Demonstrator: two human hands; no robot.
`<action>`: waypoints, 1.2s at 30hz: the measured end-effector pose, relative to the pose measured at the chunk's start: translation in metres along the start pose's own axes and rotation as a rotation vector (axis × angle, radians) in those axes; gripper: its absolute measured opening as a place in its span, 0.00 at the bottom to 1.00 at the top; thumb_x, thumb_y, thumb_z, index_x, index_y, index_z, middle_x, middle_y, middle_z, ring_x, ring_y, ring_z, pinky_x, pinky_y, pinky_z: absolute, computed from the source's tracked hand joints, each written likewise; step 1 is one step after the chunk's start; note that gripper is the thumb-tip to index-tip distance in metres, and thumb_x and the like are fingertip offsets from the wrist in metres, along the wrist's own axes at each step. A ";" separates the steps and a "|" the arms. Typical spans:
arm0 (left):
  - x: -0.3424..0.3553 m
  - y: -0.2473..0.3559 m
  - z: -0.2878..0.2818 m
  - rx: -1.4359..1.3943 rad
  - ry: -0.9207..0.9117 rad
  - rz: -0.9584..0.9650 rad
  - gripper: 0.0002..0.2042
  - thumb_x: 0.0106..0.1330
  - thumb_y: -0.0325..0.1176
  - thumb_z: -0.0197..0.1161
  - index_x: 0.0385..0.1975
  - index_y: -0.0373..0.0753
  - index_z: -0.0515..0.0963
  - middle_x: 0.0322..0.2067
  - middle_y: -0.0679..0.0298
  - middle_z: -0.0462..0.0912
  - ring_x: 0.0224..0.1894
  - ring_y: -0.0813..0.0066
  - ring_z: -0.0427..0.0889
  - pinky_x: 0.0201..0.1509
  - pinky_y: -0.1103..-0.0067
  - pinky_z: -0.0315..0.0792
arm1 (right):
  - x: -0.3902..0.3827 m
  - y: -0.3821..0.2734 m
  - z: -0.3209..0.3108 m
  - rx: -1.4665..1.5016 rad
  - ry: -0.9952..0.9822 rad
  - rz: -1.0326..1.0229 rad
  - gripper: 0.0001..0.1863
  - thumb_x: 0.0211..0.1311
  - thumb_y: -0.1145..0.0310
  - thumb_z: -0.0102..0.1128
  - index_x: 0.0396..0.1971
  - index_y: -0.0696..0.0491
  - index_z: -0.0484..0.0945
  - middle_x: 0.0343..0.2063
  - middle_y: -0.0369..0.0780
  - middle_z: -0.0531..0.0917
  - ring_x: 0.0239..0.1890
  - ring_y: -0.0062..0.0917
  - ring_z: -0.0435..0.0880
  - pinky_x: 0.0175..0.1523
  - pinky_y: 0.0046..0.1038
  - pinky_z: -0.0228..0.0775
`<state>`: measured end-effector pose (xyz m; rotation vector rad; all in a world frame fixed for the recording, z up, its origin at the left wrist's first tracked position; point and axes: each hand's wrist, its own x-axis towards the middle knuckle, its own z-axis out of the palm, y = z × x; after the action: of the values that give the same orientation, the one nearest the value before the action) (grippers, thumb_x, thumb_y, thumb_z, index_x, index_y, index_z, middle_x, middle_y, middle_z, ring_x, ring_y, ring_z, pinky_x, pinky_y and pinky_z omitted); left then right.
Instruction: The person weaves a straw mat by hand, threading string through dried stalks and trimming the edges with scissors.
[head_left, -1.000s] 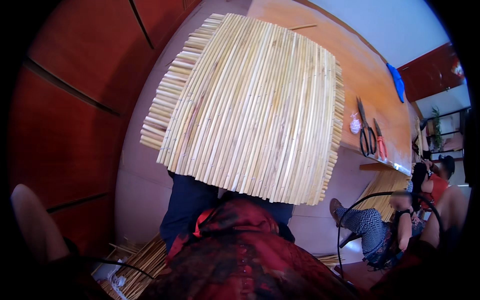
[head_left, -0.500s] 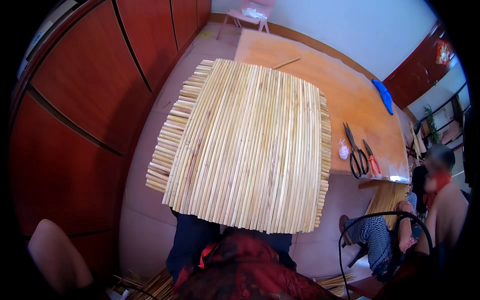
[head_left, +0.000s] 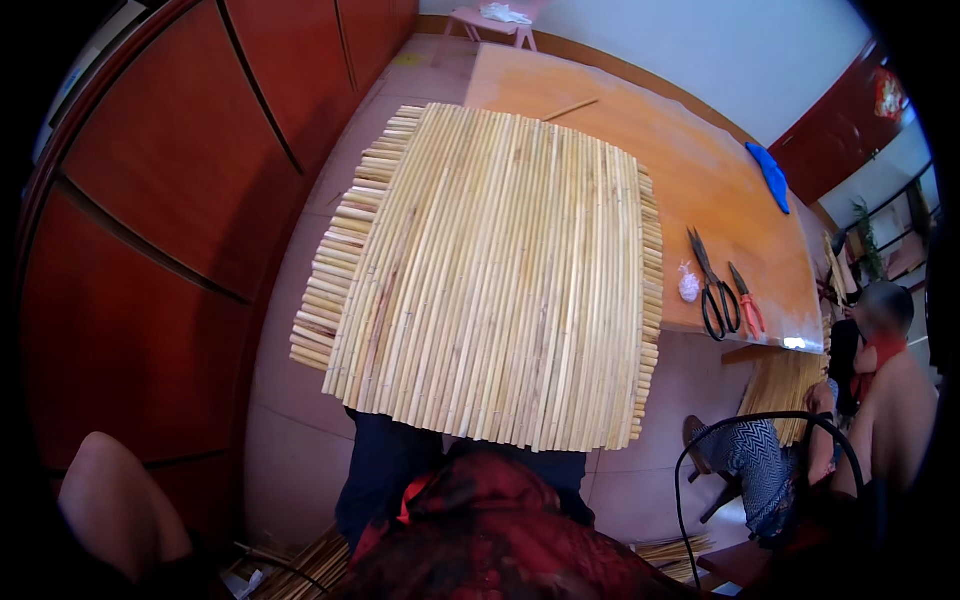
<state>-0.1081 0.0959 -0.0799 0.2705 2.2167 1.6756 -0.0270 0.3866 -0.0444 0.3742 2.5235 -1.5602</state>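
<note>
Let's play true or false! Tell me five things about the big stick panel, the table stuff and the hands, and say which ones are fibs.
1. The panel is made of many sticks. True.
2. The scissors are on the floor. False: the scissors lie on the wooden table.
3. The pliers have reddish handles. True.
4. A small whitish bundle is between the panel and the scissors. True.
5. The person's two hands are seen holding the panel. False: bare arms show at the picture's sides, but neither hand is in view.
</note>
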 end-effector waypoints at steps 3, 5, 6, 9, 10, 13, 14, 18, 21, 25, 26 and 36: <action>0.004 0.001 0.000 -0.001 -0.005 0.012 0.19 0.65 0.38 0.43 0.52 0.35 0.65 0.51 0.57 0.68 0.53 0.68 0.67 0.55 0.69 0.59 | 0.001 -0.001 -0.004 0.001 0.009 -0.018 0.16 0.61 0.66 0.45 0.46 0.60 0.67 0.39 0.38 0.72 0.42 0.24 0.70 0.47 0.24 0.62; 0.005 0.003 -0.002 0.006 -0.002 0.010 0.19 0.65 0.38 0.43 0.52 0.35 0.65 0.52 0.57 0.68 0.53 0.68 0.67 0.55 0.69 0.59 | -0.001 0.000 0.000 0.009 0.003 -0.010 0.16 0.61 0.67 0.45 0.46 0.60 0.67 0.39 0.38 0.72 0.42 0.23 0.70 0.47 0.24 0.62; 0.013 0.003 -0.002 0.004 -0.006 0.026 0.19 0.65 0.38 0.43 0.52 0.35 0.65 0.52 0.57 0.68 0.53 0.68 0.67 0.55 0.69 0.59 | 0.005 -0.002 -0.003 0.006 0.016 -0.020 0.16 0.61 0.67 0.45 0.46 0.60 0.67 0.39 0.38 0.72 0.42 0.23 0.70 0.47 0.24 0.62; 0.022 0.004 0.000 -0.001 -0.023 0.036 0.19 0.65 0.38 0.43 0.52 0.35 0.65 0.52 0.57 0.68 0.53 0.68 0.66 0.55 0.68 0.58 | 0.003 0.001 -0.006 -0.002 0.037 -0.010 0.16 0.61 0.67 0.45 0.46 0.60 0.68 0.39 0.38 0.72 0.42 0.23 0.70 0.47 0.23 0.62; 0.021 0.007 -0.003 -0.009 -0.035 0.039 0.19 0.65 0.38 0.43 0.52 0.35 0.65 0.52 0.57 0.68 0.53 0.68 0.66 0.55 0.68 0.58 | -0.002 0.001 -0.005 0.003 0.041 0.007 0.16 0.61 0.67 0.45 0.45 0.60 0.68 0.38 0.38 0.72 0.42 0.23 0.70 0.47 0.23 0.62; 0.019 0.003 -0.004 -0.002 -0.010 0.031 0.19 0.65 0.39 0.43 0.52 0.36 0.65 0.52 0.57 0.67 0.53 0.68 0.66 0.55 0.68 0.58 | 0.003 0.001 -0.004 0.001 0.027 -0.012 0.16 0.61 0.67 0.45 0.45 0.60 0.68 0.38 0.38 0.72 0.41 0.23 0.70 0.46 0.23 0.63; 0.017 0.004 -0.005 -0.005 -0.009 0.025 0.19 0.65 0.39 0.43 0.52 0.36 0.65 0.52 0.57 0.67 0.53 0.68 0.66 0.55 0.68 0.57 | 0.001 0.001 -0.004 0.002 0.025 -0.005 0.16 0.61 0.67 0.45 0.45 0.59 0.68 0.38 0.38 0.72 0.41 0.23 0.70 0.46 0.23 0.63; 0.022 0.003 -0.007 -0.001 -0.015 0.035 0.19 0.65 0.39 0.43 0.52 0.36 0.65 0.52 0.57 0.67 0.54 0.68 0.66 0.56 0.68 0.57 | 0.004 0.002 -0.004 0.002 0.035 -0.002 0.15 0.61 0.67 0.45 0.45 0.59 0.68 0.38 0.38 0.72 0.41 0.23 0.70 0.46 0.23 0.63; 0.020 0.003 -0.011 0.002 -0.009 0.028 0.19 0.65 0.39 0.43 0.52 0.36 0.65 0.53 0.57 0.67 0.54 0.68 0.65 0.56 0.68 0.57 | 0.005 0.001 -0.002 0.002 0.030 -0.004 0.15 0.61 0.67 0.45 0.45 0.59 0.68 0.37 0.38 0.72 0.40 0.23 0.70 0.46 0.23 0.63; 0.025 0.004 -0.005 -0.016 -0.024 0.032 0.19 0.65 0.39 0.42 0.52 0.36 0.65 0.53 0.58 0.67 0.54 0.68 0.65 0.56 0.68 0.56 | 0.003 -0.011 -0.010 -0.011 0.052 0.010 0.15 0.61 0.68 0.45 0.45 0.59 0.68 0.37 0.37 0.72 0.40 0.22 0.71 0.45 0.23 0.63; 0.029 0.004 -0.007 -0.015 -0.028 0.036 0.19 0.65 0.39 0.42 0.52 0.36 0.65 0.53 0.58 0.67 0.54 0.68 0.65 0.56 0.68 0.56 | 0.005 -0.017 -0.011 -0.012 0.060 0.007 0.15 0.61 0.68 0.45 0.45 0.59 0.68 0.37 0.37 0.72 0.40 0.22 0.71 0.45 0.23 0.63; 0.061 0.010 -0.009 -0.003 -0.014 0.055 0.19 0.66 0.39 0.42 0.52 0.36 0.65 0.53 0.58 0.66 0.55 0.68 0.64 0.57 0.67 0.54 | 0.016 -0.006 -0.023 0.000 0.111 -0.029 0.14 0.61 0.68 0.46 0.44 0.59 0.69 0.36 0.37 0.72 0.39 0.22 0.71 0.44 0.23 0.64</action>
<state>-0.1680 0.1120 -0.0775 0.3444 2.2149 1.7003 -0.0441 0.4070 -0.0332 0.4384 2.6232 -1.5919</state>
